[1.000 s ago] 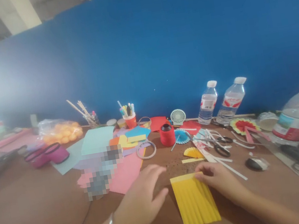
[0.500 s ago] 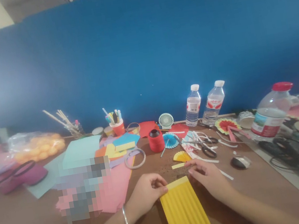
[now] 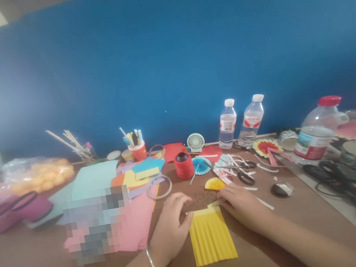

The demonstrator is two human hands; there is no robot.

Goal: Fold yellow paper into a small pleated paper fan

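A sheet of yellow pleated paper [image 3: 212,239] lies on the brown table in front of me, with a paler band along its top edge. My left hand [image 3: 175,218], with a silver bangle on the wrist, is closed at the sheet's upper left corner, thumb on the paper's edge. At the upper right corner, the fingers of my right hand [image 3: 235,199] are pressed together around the end of a pale yellow paper strip [image 3: 213,204]. The right fingertips partly hide the strip. Just beyond sits a small yellow paper fan [image 3: 214,184].
A red thread spool [image 3: 184,166], blue paper fan [image 3: 201,165] and black-handled scissors [image 3: 246,178] lie ahead. Coloured paper sheets [image 3: 135,227] spread left. Two water bottles [image 3: 227,125] stand at the back. A mouse [image 3: 283,189], large bottle [image 3: 315,138] and cables [image 3: 339,179] are right.
My right hand has brought the strip nearer, down to the top edge of the pleated paper. The sheet now sits straighter and further from me, and the view has shifted slightly.
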